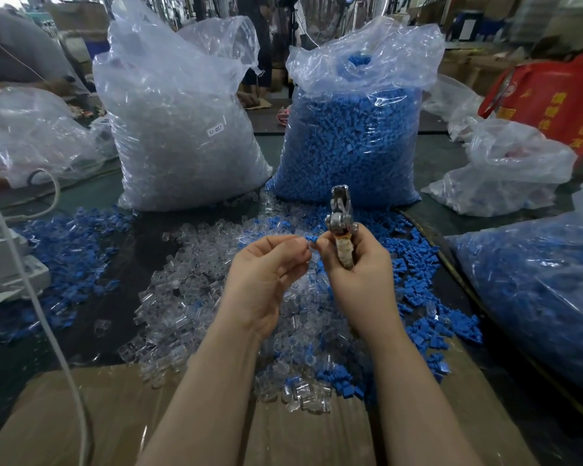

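Note:
My left hand (266, 274) pinches a small clear plastic piece (304, 242) between thumb and fingertips, above the middle of the table. My right hand (357, 267) grips the tape-wrapped handle of metal pliers (340, 213), whose jaws point up and away. Its fingertips also pinch a small blue plastic piece (312, 237), which meets the clear piece between the two hands. Below the hands lies a heap of clear pieces (196, 297), with loose blue pieces (414, 264) spread to the right and left.
Two tall plastic bags stand behind: clear pieces (179, 129) on the left, blue pieces (350, 136) on the right. Another bag of blue pieces (535, 290) lies at the right. Cardboard (115, 415) covers the near edge. A white cable (41, 314) and white device (4, 264) sit left.

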`<state>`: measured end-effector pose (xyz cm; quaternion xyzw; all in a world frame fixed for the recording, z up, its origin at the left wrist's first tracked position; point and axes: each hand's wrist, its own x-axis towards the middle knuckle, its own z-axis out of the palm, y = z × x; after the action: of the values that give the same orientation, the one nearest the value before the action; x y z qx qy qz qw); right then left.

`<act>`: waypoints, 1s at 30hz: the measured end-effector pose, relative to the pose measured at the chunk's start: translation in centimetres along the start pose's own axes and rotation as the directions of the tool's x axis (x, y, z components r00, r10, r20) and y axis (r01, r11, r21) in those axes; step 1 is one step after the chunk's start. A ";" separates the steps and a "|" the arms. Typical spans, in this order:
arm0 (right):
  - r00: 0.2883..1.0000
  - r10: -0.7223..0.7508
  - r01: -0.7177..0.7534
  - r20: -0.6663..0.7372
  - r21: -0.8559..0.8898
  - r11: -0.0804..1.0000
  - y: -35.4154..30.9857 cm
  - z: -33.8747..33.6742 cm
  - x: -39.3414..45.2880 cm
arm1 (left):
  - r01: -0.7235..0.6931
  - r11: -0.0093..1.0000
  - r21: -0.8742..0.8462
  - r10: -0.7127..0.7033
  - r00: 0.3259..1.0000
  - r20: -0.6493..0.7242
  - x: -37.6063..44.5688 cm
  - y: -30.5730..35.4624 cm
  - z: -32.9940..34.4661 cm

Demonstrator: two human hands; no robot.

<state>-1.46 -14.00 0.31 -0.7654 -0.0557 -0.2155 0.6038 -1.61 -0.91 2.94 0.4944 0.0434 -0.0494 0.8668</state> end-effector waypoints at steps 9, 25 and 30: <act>0.999 0.006 -0.009 -0.048 -0.048 0.999 -0.2 0.3 0.1 | -0.284 0.888 0.362 0.329 0.942 -0.068 -0.5 -0.4 1.0; 0.998 0.054 -0.054 0.019 0.021 0.998 -0.6 0.2 -0.1 | -0.407 0.617 0.673 0.536 0.844 0.018 -0.2 -1.1 0.5; 0.994 0.068 -0.072 0.087 0.037 0.997 -0.5 -0.1 0.0 | -0.413 0.596 0.688 0.553 0.833 0.021 -0.1 -1.2 0.2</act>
<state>-1.66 -14.00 0.78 -0.7633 -0.0590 -0.1600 0.6231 -1.89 -1.67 2.06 0.7657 -0.0291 0.2246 0.6020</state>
